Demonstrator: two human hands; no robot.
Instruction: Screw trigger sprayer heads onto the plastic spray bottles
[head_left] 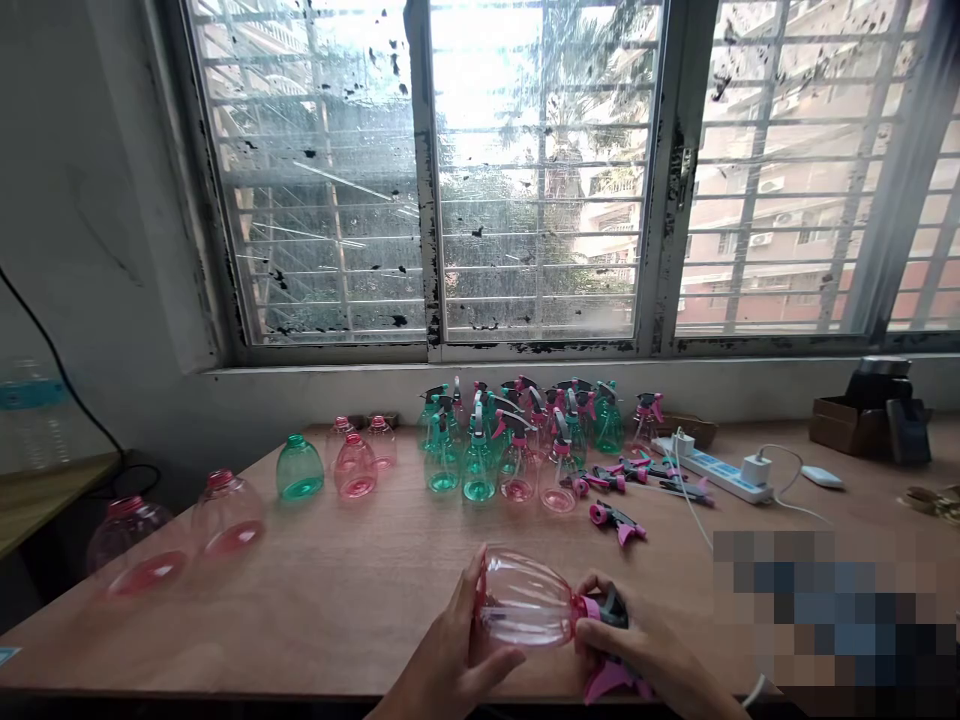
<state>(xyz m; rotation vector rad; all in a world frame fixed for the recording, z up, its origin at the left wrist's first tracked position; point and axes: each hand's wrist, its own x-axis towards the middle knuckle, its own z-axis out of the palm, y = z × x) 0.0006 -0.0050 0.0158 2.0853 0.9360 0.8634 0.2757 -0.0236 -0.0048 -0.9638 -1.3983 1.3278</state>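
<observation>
A clear pink spray bottle lies on its side near the front edge of the wooden table. My left hand is wrapped round its round body. My right hand grips the pink and grey trigger sprayer head at the bottle's neck, with the pink trigger poking out below my fingers. Both hands are closed on their parts.
Several capped green and pink spray bottles stand in a group by the window. Uncapped bottles sit to the left, two more pink ones further left. Loose trigger heads, a power strip with cables and a box lie right.
</observation>
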